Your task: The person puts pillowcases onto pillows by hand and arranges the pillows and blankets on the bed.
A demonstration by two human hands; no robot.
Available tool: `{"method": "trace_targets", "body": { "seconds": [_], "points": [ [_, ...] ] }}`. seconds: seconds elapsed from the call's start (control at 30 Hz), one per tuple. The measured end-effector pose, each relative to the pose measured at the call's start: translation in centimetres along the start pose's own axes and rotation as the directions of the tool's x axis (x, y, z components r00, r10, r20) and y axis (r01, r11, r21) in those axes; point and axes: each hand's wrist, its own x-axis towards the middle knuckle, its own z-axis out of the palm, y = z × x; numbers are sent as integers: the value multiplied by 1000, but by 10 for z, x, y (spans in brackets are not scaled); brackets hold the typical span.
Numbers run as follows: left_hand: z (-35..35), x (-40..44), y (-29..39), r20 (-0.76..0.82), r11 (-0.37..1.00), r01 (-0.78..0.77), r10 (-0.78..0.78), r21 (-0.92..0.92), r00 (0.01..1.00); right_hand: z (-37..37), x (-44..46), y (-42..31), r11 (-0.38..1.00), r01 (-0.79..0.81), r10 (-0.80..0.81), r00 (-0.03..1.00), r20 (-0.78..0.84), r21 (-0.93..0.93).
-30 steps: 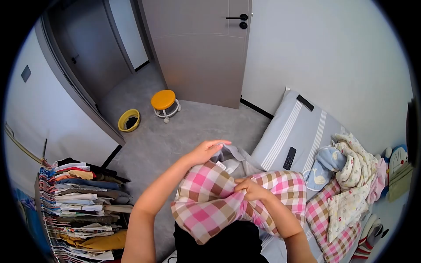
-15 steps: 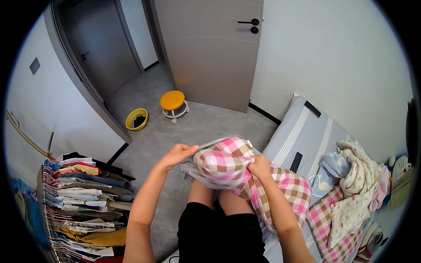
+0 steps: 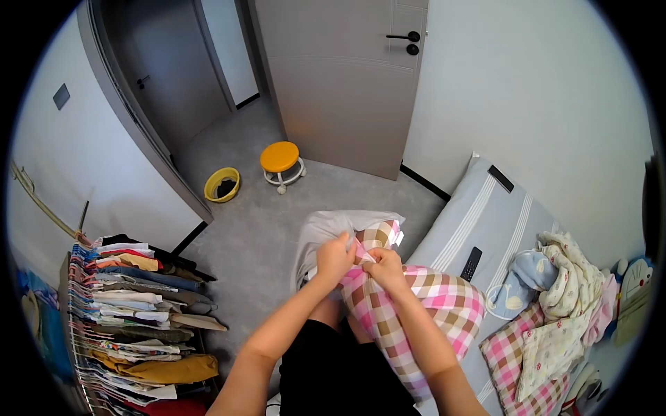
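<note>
A soft, padded piece of pink, brown and white checked bedding [image 3: 444,295] lies across my lap and runs onto the bed. Its far end is partly covered by thin grey fabric [image 3: 313,232], and a white tag sticks out at that end. My left hand [image 3: 334,260] is closed on the fabric where grey meets checked. Close by on the right, my right hand [image 3: 383,269] pinches the checked cloth. Both hands are nearly touching over the bunched part. What lies under the fingers is hidden.
On the bed [image 3: 451,229] to the right lie a remote control [image 3: 471,264], a dark flat object [image 3: 501,178] and a heap of patterned cloth [image 3: 565,291]. Left stands a rack of hung clothes [image 3: 142,312]. Ahead are an orange stool [image 3: 279,157], a yellow basin [image 3: 209,188] and an open door [image 3: 340,83].
My left hand has moved right and down towards my right hand, which has shifted slightly left. The grey fabric, stretched between the hands before, now hangs bunched on the far left side.
</note>
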Motion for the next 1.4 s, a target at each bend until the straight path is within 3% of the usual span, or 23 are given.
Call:
{"method": "trace_targets", "body": {
  "seconds": [0.03,0.07,0.13,0.17,0.23,0.3,0.33,0.43,0.47,0.57,0.67,0.77,0.83,0.9,0.93,0.97,1.03,1.07,1.1,1.17,1.27,1.33,1.4],
  "points": [
    [4,-6,5,28,1000,1,-1,-25,1000,6,2,15,996,-18,24,997,-71,89],
    [16,-27,4,34,994,-40,44,-99,998,11,3,30,998,11,-3,991,-135,63],
    [28,-74,12,229,981,32,13,-194,973,19,6,52,996,-14,33,976,-213,89],
    [26,-86,15,247,966,70,-6,-248,969,23,4,59,994,-32,57,967,-247,106],
    [16,-102,15,288,927,145,-42,-347,957,26,-3,48,990,-69,96,970,-221,126],
    [-2,-85,3,195,998,2,11,-63,981,35,-10,37,981,-49,93,968,-233,190],
    [-10,-71,-2,154,995,-60,47,85,987,35,-11,38,997,-80,81,980,-179,16],
    [-18,-25,-13,-54,965,-105,122,239,991,43,-20,34,930,129,-192,969,-156,-343],
    [-15,-15,-20,-82,956,-115,142,270,986,43,-23,29,924,107,-159,981,-115,-366],
    [5,9,-46,14,896,-53,52,441,999,46,-31,29,915,127,-180,978,-106,-383],
    [44,35,-93,143,907,85,-157,412,977,39,-42,6,957,79,-48,992,116,-279],
    [22,58,-65,0,960,203,-207,192,978,47,-55,9,886,210,-108,961,257,-414],
    [21,62,-35,-19,994,109,-109,18,994,57,-62,14,857,302,-183,936,301,-418],
    [30,51,3,79,997,32,-26,-73,997,67,-61,19,845,343,-187,908,375,-410],
    [30,37,26,137,981,-28,55,-191,989,68,-53,21,794,319,-36,875,483,-518],
    [32,21,41,184,948,-79,142,-310,973,72,-51,35,791,373,-186,902,390,-485],
    [50,-7,37,131,911,-144,208,-386,969,90,-54,92,756,485,-460,872,169,-440],
    [58,-12,34,100,889,-178,241,-422,965,93,-59,98,708,493,-478,862,171,-505],
    [57,-12,30,126,860,-56,138,-507,982,97,-65,103,656,496,-495,852,172,-569],
    [50,-12,16,209,744,184,-61,-642,976,41,-85,8,722,450,-336,892,301,-526],
    [45,-17,2,243,815,50,113,-577,963,13,-78,31,787,607,-586,792,171,-114],
    [51,-21,3,209,808,-14,170,-589,963,-9,-60,39,758,581,-592,804,60,-296],
    [59,-24,8,184,720,83,62,-689,981,-14,-48,35,777,512,-537,843,37,-366]
  ]
}}
